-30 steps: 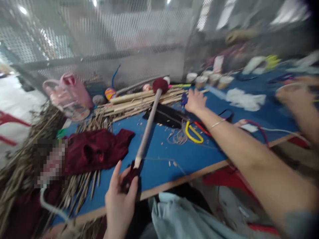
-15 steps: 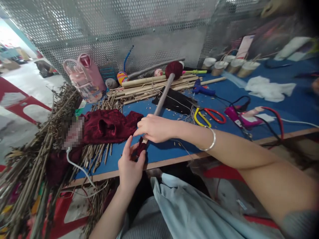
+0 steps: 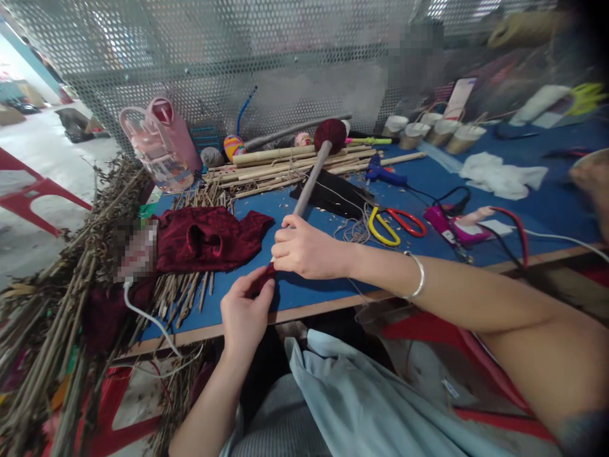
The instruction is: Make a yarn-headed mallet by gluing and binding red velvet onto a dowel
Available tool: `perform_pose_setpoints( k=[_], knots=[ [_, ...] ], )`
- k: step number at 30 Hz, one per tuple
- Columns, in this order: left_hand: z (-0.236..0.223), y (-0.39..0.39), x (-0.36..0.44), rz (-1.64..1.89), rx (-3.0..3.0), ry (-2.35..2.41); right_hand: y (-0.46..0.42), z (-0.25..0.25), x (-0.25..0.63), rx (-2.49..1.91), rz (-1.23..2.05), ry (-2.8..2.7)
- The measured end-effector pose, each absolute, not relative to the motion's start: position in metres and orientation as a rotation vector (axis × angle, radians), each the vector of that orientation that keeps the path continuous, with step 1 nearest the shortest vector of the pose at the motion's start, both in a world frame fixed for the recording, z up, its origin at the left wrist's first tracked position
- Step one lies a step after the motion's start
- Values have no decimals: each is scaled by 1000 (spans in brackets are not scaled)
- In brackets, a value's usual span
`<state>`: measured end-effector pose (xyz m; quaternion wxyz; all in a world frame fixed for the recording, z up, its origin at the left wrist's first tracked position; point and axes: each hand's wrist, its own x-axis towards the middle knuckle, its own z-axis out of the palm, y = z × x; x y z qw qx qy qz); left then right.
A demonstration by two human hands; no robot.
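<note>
A stick (image 3: pixel 310 186) with a grey covering slants over the table, and a round dark red head (image 3: pixel 330 135) tops its far end. My right hand (image 3: pixel 309 249) is closed around the near part of this stick. A small dark red cloth piece (image 3: pixel 264 279) sits at the stick's near end, where a pale bit shows by my fingers. Thumb and fingers of my left hand (image 3: pixel 246 309) are closed on that cloth. To the left lies a larger dark red velvety cloth (image 3: pixel 214 240), apart from both hands.
Scissors (image 3: pixel 385 228) with yellow and red handles lie right of the stick. Beyond are a blue glue gun (image 3: pixel 385 172), pale sticks (image 3: pixel 271 155) and paper cups (image 3: pixel 413 135). Dry stalks (image 3: pixel 71 304) crowd the left edge. A person's hand (image 3: pixel 592 178) shows far right.
My left fingers have closed on the small dark red cloth from a looser, spread pose. My right hand has shifted slightly rightward, with its fingers curled more around the stick.
</note>
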<state>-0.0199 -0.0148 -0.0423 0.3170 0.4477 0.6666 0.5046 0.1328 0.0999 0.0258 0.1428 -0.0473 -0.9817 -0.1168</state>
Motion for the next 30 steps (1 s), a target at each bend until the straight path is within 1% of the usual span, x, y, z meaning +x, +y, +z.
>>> perform_pose_setpoints(
  k=[7,11,15,20,23,30],
  knots=[
    [-42,-11,-24,1277,1291,1738,95,0,138,-186,-495,-2682],
    [-44,-10,-28,1210,1260,1722,92,-11,142,-232,-505,-2600],
    [-36,-10,-26,1238,1089,1651,86,-15,148,-307,-450,-2597],
    [-21,-4,-21,1201,947,1566,76,-17,155,-407,-330,-2650],
    [-15,0,-21,1158,911,1507,69,-16,159,-483,-205,-2626],
    [-3,4,-21,1131,599,1324,54,-12,166,-852,355,-2185]
  ],
)
